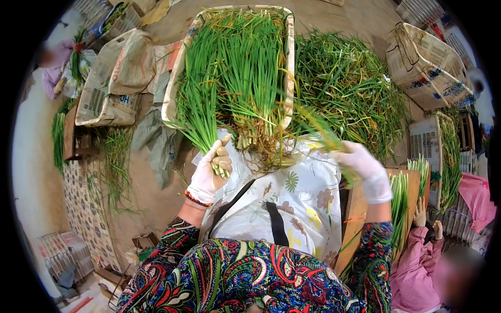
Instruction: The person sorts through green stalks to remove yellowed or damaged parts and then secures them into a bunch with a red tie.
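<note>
My left hand (206, 175) in a white glove is closed round a bunch of garlic chives (201, 124), its green leaves fanning up and away and the cut stem ends poking out below the fingers. To the right, my gloved right hand (366, 169) is raised and pinches a few yellowish chive leaves (324, 136), blurred by motion. Between and beyond both hands, a white plastic crate (290, 62) holds a thick layer of garlic chives (235, 62). Their brown, tangled root ends (261, 141) hang over its near edge onto the patterned white apron (297, 208) across my lap.
A heap of loose leaves (355, 83) lies right of the crate. Next to my right arm, a wooden board (360, 203) carries trimmed bunches (399, 198). Another person in a pink sleeve (412, 261) sits close at the right. More crates (425, 62) stand around, with grey plastic (156, 138) on the floor.
</note>
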The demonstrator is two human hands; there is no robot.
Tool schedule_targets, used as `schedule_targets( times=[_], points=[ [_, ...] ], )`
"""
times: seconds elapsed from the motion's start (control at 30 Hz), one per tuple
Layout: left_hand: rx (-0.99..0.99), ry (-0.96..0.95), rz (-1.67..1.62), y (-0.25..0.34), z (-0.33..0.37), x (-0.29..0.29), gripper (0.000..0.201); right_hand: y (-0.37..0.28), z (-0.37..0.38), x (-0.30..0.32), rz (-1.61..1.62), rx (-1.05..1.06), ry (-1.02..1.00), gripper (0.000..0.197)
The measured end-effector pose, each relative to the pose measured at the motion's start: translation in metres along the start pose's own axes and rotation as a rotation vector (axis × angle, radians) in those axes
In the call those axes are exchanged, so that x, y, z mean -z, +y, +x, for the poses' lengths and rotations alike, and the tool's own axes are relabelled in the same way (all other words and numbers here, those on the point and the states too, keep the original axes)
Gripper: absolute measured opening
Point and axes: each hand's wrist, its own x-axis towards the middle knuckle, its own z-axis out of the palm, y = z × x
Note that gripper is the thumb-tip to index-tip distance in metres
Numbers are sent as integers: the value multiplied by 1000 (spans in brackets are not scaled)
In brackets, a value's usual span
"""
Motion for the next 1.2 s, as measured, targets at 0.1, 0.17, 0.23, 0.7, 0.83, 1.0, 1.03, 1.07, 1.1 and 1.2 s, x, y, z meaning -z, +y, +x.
schedule_targets(
  times=[0.1,0.17,0.23,0.7,0.83,1.0,1.03,1.07,1.1,1.2],
  points=[
    [31,-85,-42,4,-1,6,33,-3,-21,45,-134,80,292,41],
    [34,-93,-88,2,1,2,33,20,-16,92,-141,51,532,57],
    [46,-131,-85,-1,1,4,34,11,-6,92,-780,-350,882,84],
    [-29,32,98,-6,-14,-8,30,-12,153,-111,-807,90,347,39],
    [-51,124,411,-15,-13,16,29,3,113,-90,-279,55,266,39],
    [33,158,395,-32,-6,34,36,21,52,-178,-89,139,38,32],
    [17,124,460,-35,-7,25,34,16,43,-195,-475,482,211,30],
    [11,85,532,-39,-10,6,32,34,48,-205,-672,476,221,30],
    [-28,209,577,-39,-17,-3,29,19,37,-212,-667,346,133,29],
    [11,28,476,-19,-36,12,27,8,26,-204,-832,331,-97,27]
  ],
)
